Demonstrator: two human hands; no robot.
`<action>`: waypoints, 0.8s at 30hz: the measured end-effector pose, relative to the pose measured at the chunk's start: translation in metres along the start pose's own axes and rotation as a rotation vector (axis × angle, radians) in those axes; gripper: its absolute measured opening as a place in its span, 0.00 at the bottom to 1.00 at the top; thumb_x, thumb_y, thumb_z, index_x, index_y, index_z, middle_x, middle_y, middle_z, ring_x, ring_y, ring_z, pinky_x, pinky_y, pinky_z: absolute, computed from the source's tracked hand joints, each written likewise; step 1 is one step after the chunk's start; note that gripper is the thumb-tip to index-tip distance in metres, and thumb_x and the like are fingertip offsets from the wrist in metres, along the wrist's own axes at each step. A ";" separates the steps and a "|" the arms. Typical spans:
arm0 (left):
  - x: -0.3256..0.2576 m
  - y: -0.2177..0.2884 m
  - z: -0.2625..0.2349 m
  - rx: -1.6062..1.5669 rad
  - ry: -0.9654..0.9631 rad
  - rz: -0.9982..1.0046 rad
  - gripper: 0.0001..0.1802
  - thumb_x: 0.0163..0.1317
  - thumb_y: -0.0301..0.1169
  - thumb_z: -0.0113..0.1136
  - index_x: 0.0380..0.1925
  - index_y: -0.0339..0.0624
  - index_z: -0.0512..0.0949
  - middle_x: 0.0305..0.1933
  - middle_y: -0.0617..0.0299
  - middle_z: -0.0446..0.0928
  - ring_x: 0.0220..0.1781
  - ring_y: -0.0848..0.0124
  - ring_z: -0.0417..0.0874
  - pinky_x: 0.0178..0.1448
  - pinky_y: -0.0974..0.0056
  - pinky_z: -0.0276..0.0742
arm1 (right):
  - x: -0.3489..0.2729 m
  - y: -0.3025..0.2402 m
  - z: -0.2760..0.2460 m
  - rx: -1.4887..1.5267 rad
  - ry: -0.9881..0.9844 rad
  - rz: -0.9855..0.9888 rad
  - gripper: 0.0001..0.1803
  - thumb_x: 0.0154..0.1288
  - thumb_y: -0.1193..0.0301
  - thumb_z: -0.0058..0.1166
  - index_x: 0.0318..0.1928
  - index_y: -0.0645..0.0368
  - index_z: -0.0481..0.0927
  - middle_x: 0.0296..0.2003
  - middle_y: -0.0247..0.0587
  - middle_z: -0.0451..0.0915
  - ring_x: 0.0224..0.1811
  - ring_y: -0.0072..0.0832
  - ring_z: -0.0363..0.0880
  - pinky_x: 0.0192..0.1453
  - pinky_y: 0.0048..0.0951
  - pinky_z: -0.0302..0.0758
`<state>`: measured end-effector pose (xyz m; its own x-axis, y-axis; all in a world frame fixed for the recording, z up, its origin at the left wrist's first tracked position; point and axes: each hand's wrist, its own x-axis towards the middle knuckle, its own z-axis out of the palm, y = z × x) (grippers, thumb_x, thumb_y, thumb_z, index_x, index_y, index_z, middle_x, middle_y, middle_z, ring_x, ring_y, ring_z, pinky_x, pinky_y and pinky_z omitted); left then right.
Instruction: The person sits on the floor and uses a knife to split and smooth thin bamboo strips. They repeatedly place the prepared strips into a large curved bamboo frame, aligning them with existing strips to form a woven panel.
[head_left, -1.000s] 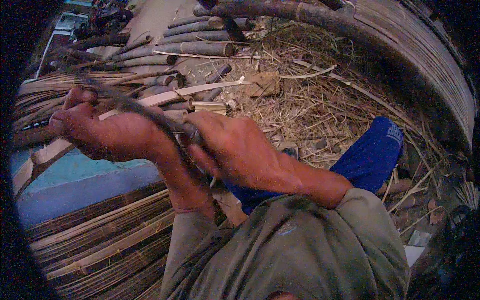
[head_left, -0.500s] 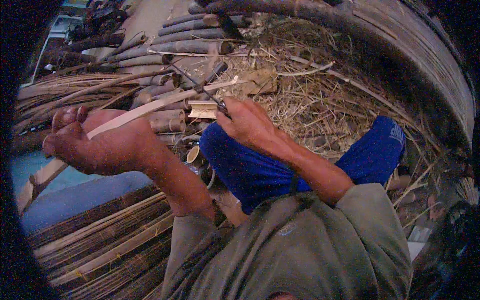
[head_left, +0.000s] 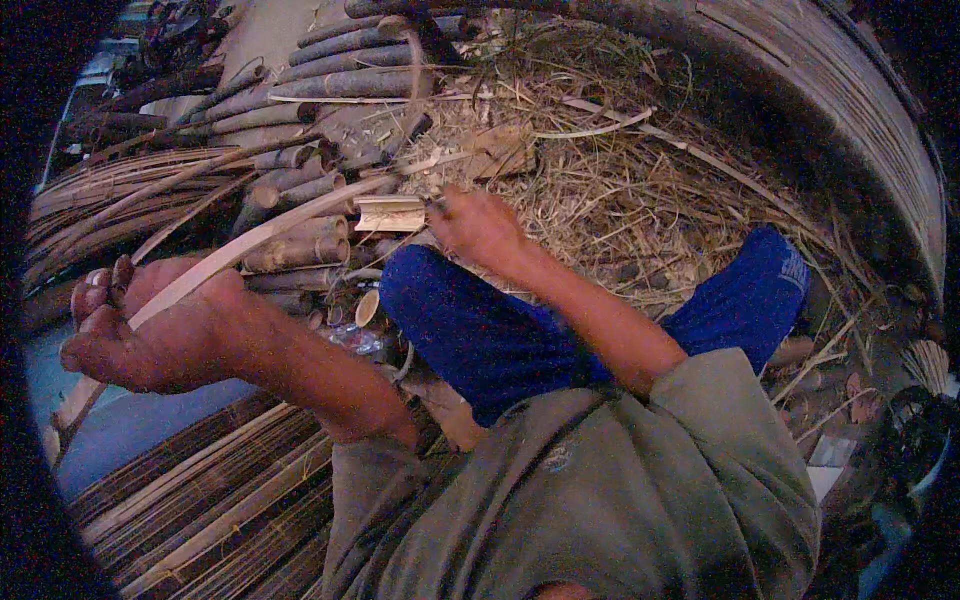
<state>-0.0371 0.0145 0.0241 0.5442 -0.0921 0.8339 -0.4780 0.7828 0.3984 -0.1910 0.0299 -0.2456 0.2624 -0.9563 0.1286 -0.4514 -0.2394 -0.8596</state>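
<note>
My left hand (head_left: pixel 165 325) is closed around a long, pale bamboo strip (head_left: pixel 285 222), whose thicker tail end sticks out below the fist at the left. The strip runs up and right, bowed, toward my right hand (head_left: pixel 478 230). That hand is closed on a knife (head_left: pixel 436 203); its dark blade is blurred and hard to make out where it meets the strip. Just left of the right hand, a short split bamboo piece (head_left: pixel 390 213) sits beside my blue-clad knee, under the strip. A thin curved sliver (head_left: pixel 416 75) rises above the meeting point.
Cut bamboo poles (head_left: pixel 350 82) are stacked ahead. Shavings (head_left: pixel 620 190) cover the ground at the right. Bundled thin strips (head_left: pixel 110 205) lie at the left, with slatted bamboo (head_left: pixel 220 490) near my left elbow. A large curved bundle (head_left: pixel 840 110) borders the far right.
My left hand has moved left and slightly down, drawing the strip with it. My right hand has shifted slightly left. The blade, plainly visible before, is now blurred against the strip.
</note>
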 end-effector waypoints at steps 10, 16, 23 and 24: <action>0.019 -0.026 -0.028 0.121 -0.096 0.109 0.16 0.63 0.43 0.53 0.21 0.47 0.71 0.28 0.60 0.76 0.35 0.63 0.78 0.42 0.56 0.72 | 0.021 0.026 0.011 -0.036 -0.037 -0.027 0.18 0.65 0.58 0.54 0.39 0.64 0.76 0.28 0.61 0.80 0.34 0.57 0.81 0.40 0.56 0.76; 0.038 -0.040 -0.046 -0.044 0.090 -0.090 0.19 0.64 0.45 0.48 0.23 0.42 0.74 0.29 0.57 0.77 0.36 0.61 0.79 0.44 0.54 0.74 | 0.028 0.016 0.010 -0.082 -0.150 0.034 0.17 0.65 0.58 0.54 0.40 0.61 0.77 0.29 0.57 0.82 0.34 0.57 0.82 0.42 0.54 0.78; 0.047 -0.045 -0.050 0.158 -0.034 0.085 0.15 0.57 0.41 0.50 0.22 0.41 0.72 0.30 0.55 0.76 0.38 0.59 0.80 0.43 0.51 0.74 | 0.044 0.105 0.044 -0.216 -0.127 0.175 0.20 0.65 0.56 0.52 0.41 0.62 0.77 0.32 0.59 0.82 0.35 0.56 0.83 0.42 0.55 0.78; 0.044 -0.048 -0.057 0.266 -0.124 0.193 0.14 0.56 0.40 0.52 0.22 0.41 0.72 0.30 0.55 0.76 0.38 0.59 0.80 0.42 0.51 0.74 | 0.049 0.104 0.048 -0.209 -0.115 0.162 0.20 0.65 0.55 0.53 0.42 0.62 0.77 0.32 0.59 0.82 0.35 0.56 0.83 0.41 0.55 0.78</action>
<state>0.0491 0.0074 0.0202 0.3460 -0.0453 0.9371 -0.7359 0.6065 0.3010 -0.1844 -0.0344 -0.3528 0.2629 -0.9624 -0.0692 -0.6579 -0.1263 -0.7424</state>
